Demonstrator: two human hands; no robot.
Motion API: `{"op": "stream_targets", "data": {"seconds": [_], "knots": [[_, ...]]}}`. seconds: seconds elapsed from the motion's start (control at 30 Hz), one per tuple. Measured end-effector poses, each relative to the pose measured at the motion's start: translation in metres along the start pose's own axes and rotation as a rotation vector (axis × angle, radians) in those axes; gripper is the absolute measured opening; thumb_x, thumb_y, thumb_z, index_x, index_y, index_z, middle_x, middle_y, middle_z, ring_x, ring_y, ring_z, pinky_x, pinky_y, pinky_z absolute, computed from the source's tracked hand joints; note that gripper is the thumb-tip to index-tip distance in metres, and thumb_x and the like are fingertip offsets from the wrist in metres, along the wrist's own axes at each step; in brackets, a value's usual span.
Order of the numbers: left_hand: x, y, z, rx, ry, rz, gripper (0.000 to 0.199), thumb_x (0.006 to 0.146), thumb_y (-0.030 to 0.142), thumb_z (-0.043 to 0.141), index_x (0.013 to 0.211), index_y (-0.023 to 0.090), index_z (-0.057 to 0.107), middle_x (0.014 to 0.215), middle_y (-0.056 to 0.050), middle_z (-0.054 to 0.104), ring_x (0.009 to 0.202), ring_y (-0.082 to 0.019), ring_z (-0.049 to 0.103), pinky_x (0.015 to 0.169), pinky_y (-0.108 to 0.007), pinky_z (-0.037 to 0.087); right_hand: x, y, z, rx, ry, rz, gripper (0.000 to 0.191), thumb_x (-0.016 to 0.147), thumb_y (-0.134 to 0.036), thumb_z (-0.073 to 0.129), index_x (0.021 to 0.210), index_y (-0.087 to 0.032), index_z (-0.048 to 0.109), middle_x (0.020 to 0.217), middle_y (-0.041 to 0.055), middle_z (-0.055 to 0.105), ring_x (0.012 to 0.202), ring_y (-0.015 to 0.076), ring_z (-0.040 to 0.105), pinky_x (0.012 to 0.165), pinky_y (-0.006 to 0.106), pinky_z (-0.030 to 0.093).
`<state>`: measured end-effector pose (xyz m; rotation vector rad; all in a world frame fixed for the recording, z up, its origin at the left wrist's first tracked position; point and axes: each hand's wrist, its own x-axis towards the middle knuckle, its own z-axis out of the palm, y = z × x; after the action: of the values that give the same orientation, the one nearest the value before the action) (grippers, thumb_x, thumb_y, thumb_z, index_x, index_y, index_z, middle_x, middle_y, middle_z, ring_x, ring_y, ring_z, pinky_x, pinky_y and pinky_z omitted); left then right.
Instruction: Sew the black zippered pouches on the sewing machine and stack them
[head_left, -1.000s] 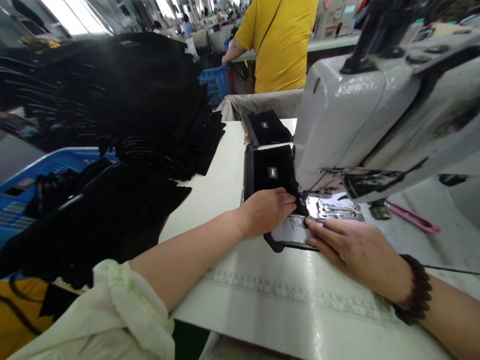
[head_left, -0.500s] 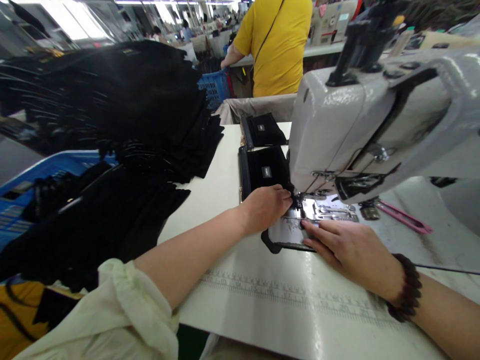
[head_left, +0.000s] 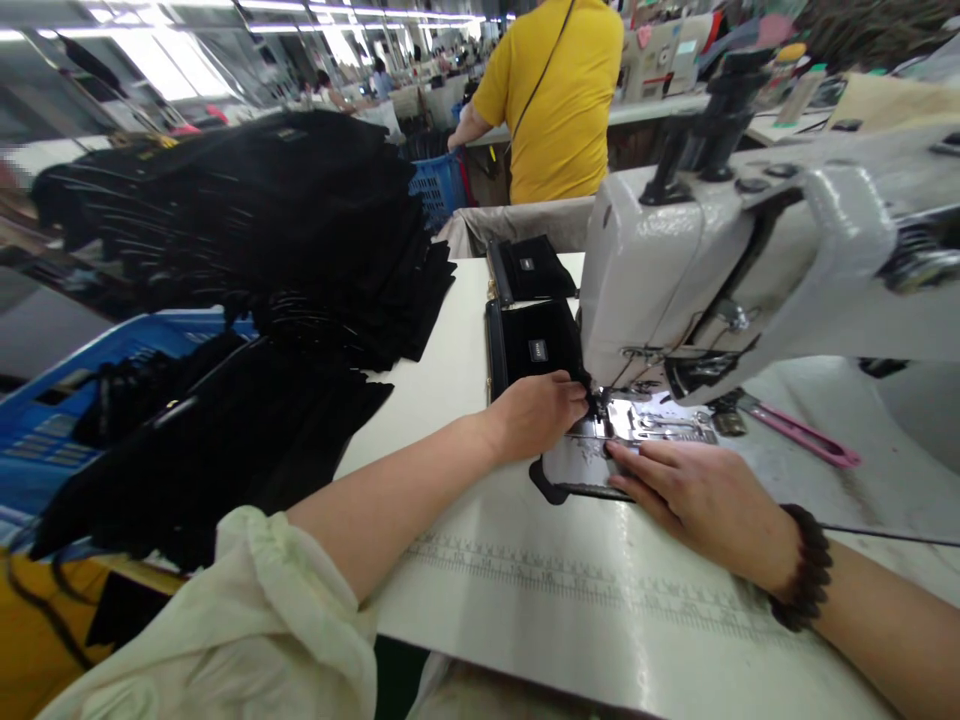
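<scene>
A black fabric piece with a small label [head_left: 538,340] lies left of the needle of the white sewing machine [head_left: 652,240]. My left hand [head_left: 536,410] is closed on its lower right corner, with fingertips close to the needle. My right hand [head_left: 690,500] rests on the metal plate [head_left: 581,463], its fingers stretched out just in front of the presser foot; the thumb is hidden. A second black labelled piece [head_left: 532,266] lies behind the first one.
Big stacks of black fabric pieces [head_left: 247,210] and a blue basket [head_left: 180,335] stand at the left. A pink-handled tool [head_left: 806,435] lies right of the plate. A person in yellow [head_left: 559,100] stands beyond the table [head_left: 525,620].
The camera view has shifted slightly, so the surroundings sit a little lower and the stacks farther right. Both hands stay at the same places by the needle.
</scene>
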<state>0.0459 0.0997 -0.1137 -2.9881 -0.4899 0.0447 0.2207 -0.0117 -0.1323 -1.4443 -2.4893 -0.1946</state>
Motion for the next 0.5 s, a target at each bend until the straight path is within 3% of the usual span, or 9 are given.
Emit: {"op": "stream_targets", "data": {"seconds": [0.1,0.17,0.23,0.3,0.4,0.5], "knots": [[-0.010,-0.007,-0.013,-0.082,0.037,-0.169,0.026,0.085,0.032,0.045,0.101,0.021,0.061,0.110,-0.004,0.056,0.100,-0.019,0.050,0.084,-0.030,0.039,0.000,0.000,0.000,0.017,0.002,-0.005,0.034,0.088,-0.038,0.035,0.095,-0.016,0.061,0.062,0.0011,0.056,0.053,0.0140,0.051,0.046,0.027,0.029],[-0.023,-0.002,-0.028,-0.182,-0.022,-0.237,0.031,0.087,0.037,0.040,0.103,0.021,0.060,0.107,-0.005,0.056,0.095,-0.018,0.052,0.078,-0.028,0.041,-0.001,0.001,-0.002,0.037,0.031,-0.028,0.034,0.089,-0.037,0.035,0.095,-0.015,0.061,0.059,0.0009,0.054,0.052,0.0134,0.050,0.045,0.027,0.028],[-0.037,0.014,-0.044,-0.297,-0.148,-0.243,0.037,0.088,0.040,0.035,0.104,0.018,0.060,0.098,-0.006,0.058,0.085,-0.016,0.056,0.072,-0.026,0.044,-0.003,0.002,-0.005,0.062,0.075,-0.080,0.033,0.089,-0.034,0.035,0.096,-0.014,0.060,0.058,0.0007,0.053,0.051,0.0127,0.048,0.046,0.027,0.029],[-0.050,0.038,-0.055,-0.362,-0.223,-0.303,0.043,0.084,0.045,0.040,0.110,0.015,0.056,0.104,-0.010,0.054,0.080,-0.018,0.058,0.069,-0.027,0.046,-0.004,0.004,-0.011,0.078,0.098,-0.170,0.033,0.090,-0.031,0.033,0.098,-0.012,0.059,0.058,0.0009,0.052,0.051,0.0123,0.046,0.047,0.027,0.031],[-0.060,0.071,-0.057,-0.383,-0.231,-0.311,0.058,0.080,0.050,0.044,0.124,0.012,0.042,0.117,-0.015,0.045,0.089,-0.024,0.057,0.072,-0.031,0.046,-0.006,0.006,-0.020,0.081,0.118,-0.314,0.033,0.091,-0.025,0.028,0.098,-0.010,0.057,0.060,0.0018,0.051,0.052,0.0127,0.045,0.048,0.027,0.033],[-0.058,0.082,-0.047,-0.359,-0.182,-0.323,0.070,0.078,0.056,0.042,0.129,0.010,0.032,0.119,-0.016,0.043,0.091,-0.025,0.056,0.074,-0.034,0.046,-0.007,0.007,-0.025,0.085,0.156,-0.378,0.029,0.090,-0.021,0.030,0.098,-0.009,0.055,0.061,0.0029,0.052,0.055,0.0140,0.046,0.051,0.028,0.036]]}}
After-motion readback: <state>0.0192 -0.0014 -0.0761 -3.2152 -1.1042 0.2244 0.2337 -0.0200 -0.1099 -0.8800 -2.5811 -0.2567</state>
